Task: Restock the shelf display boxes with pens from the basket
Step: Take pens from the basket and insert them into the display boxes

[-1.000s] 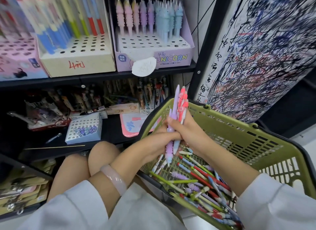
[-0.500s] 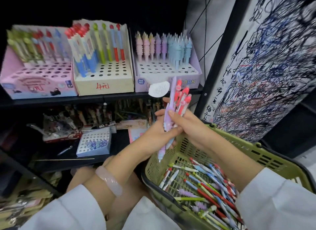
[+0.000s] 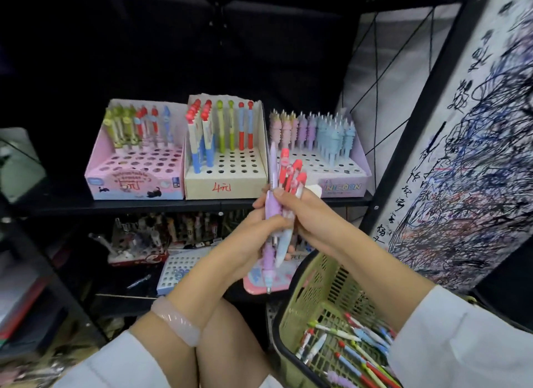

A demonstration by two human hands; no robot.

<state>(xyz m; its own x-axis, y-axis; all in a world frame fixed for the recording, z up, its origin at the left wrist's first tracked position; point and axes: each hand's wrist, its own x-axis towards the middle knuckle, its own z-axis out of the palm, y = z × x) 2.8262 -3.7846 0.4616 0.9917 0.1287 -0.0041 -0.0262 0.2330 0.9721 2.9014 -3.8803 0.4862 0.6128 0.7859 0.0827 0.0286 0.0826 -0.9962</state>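
Both my hands hold one upright bunch of pens (image 3: 284,182), a lilac one and several with red tops, in front of the shelf. My left hand (image 3: 253,234) grips the bunch low down. My right hand (image 3: 305,214) wraps it from the right, thumb on the lilac pen. The green basket (image 3: 320,275) sits at the lower right with several loose pens (image 3: 357,350) inside. Three display boxes stand on the shelf: a pink box (image 3: 135,171), a cream box (image 3: 227,168) and a lilac unicorn box (image 3: 337,168), each partly filled, with open holes in front.
The black shelf board (image 3: 144,206) runs under the boxes. A lower shelf holds more pen stock and a blue-white hole tray (image 3: 178,269). A scribbled test sheet (image 3: 461,156) on a slanted black frame stands to the right. My knees (image 3: 227,347) are below the hands.
Both hands rose with the pen bunch out of the basket to the level of the shelf edge. The view tilted up, so the three boxes sit lower and nearer the middle.
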